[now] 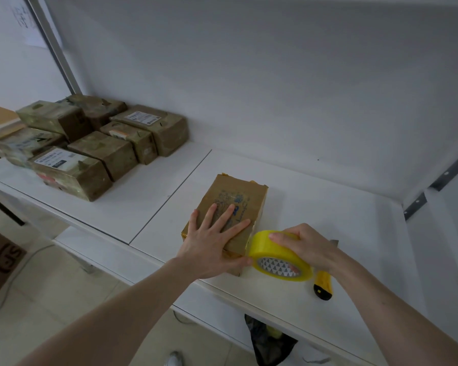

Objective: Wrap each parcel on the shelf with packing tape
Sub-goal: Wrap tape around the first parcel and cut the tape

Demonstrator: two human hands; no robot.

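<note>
Far left, floor level: brown box (pixel 0 262), part out of view. Not in play.

Left end of shelf (pixel 132 196): pile (pixel 90 143) of about 8 parcels, packed close, some stacked, surfaces glossy and greenish. Probably taped already and pushed aside to keep working room free, though finish hard to confirm at this range.

Centre, right-hand shelf panel: 1 parcel (pixel 232 215) lying flat, alone, well apart from pile, near front edge. Likely pulled forward for easy reach. Blue scribble on top face.

Left hand (pixel 212 239) flat on top of parcel, fingers straight and spread, thumb down near corner. Pressing, not gripping; probably pinning parcel against pull of tape.

Tape (pixel 280 257), yellow roll, touching parcel's near right corner, tilted on edge. Strip seems to run up that edge, so likely a wrap pass in hand.

Right hand (pixel 310 247) over roll, fingers curled round rim, grasping it from above; suits rolling it along the side.

Right of roll: knife (pixel 323 286), yellow and black, lying on shelf just beside right hand, blade end hidden behind it. Kept close for cutting, presumably.
</note>
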